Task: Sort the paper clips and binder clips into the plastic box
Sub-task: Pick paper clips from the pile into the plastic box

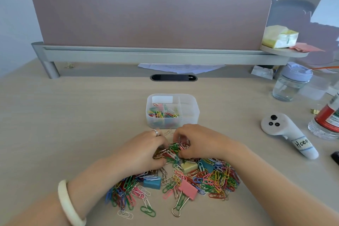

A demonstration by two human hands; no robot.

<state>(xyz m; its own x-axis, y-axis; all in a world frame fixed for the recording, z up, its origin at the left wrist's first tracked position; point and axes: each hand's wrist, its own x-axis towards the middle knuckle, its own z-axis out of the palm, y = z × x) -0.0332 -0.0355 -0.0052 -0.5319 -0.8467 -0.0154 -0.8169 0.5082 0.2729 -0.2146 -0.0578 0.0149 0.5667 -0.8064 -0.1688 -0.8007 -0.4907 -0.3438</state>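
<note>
L wrist wears a pale bangle, near-left on the worktop. L hand, ring on one finger, lies palm-down on the far edge of the clip pile, fingers curled into a bunch of paper clips; its grip is closed round part of that bunch. R hand meets it from the right, fingers bent over the same bunch, pinching clips too; fingertips mostly hidden. Nearer, the loose heap of coloured paper clips spreads L to R across the worktop, w/ binder clips mixed in: blue binder clip at left, yellow binder clip mid, pink binder clip near-mid, handles pointing near. Just beyond the hands, the clear plastic box sits w/ dividers; coloured clips fill its left compartments, right side looks bare. Far right: white controller, glass jar, bottle w/ red label.
</note>
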